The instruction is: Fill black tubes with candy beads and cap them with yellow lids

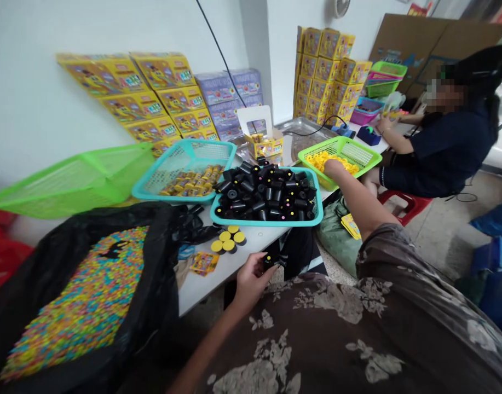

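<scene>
My left hand (253, 280) is low over the table's front edge, its fingers shut on a small black tube (269, 260) with a yellow end. My right hand (334, 168) reaches to the rim of a green plastic basket (351, 150), next to a heap of yellow caps (327, 162). I cannot tell whether it holds one. Between my hands, a teal tray (267, 221) is piled with black tubes (265, 194). Several yellow-capped black tubes (228, 241) stand on the white table (201, 287). A teal basket (185, 150) holds yellow tubes (192, 181).
A black bag (160, 246) of multicoloured candy beads (78, 306) lies at left, beside a tilted green basket (70, 183). Yellow boxes (328, 71) are stacked against the wall. A co-worker (448, 153) sits on a red stool (404, 205) at right, handling small items.
</scene>
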`<action>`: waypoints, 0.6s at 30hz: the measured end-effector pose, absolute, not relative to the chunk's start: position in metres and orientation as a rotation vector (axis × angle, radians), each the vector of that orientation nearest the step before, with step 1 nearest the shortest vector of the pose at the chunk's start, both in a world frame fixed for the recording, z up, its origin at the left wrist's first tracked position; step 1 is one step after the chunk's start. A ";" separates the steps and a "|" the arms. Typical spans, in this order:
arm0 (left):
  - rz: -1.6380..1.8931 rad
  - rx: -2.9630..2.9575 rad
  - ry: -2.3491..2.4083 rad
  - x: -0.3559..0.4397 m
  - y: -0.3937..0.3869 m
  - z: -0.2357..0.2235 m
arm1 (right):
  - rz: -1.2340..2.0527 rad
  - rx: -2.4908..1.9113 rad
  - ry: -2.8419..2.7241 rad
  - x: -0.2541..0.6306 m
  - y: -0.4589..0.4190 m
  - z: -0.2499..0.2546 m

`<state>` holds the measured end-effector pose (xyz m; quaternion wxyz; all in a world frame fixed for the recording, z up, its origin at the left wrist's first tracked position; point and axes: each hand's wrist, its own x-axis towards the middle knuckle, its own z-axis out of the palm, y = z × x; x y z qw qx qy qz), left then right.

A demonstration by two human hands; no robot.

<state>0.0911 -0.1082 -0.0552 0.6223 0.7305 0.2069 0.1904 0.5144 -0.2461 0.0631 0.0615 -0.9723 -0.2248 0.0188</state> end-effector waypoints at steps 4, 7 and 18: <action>0.470 1.663 0.474 0.089 -0.107 -0.059 | -0.029 -2.791 -0.349 0.502 -0.260 0.080; 0.545 1.634 0.469 0.089 -0.109 -0.058 | -0.117 -2.600 -0.283 0.480 -0.276 0.090; 0.617 1.573 0.342 0.093 -0.113 -0.058 | 0.545 -1.412 -0.562 0.244 -0.260 0.036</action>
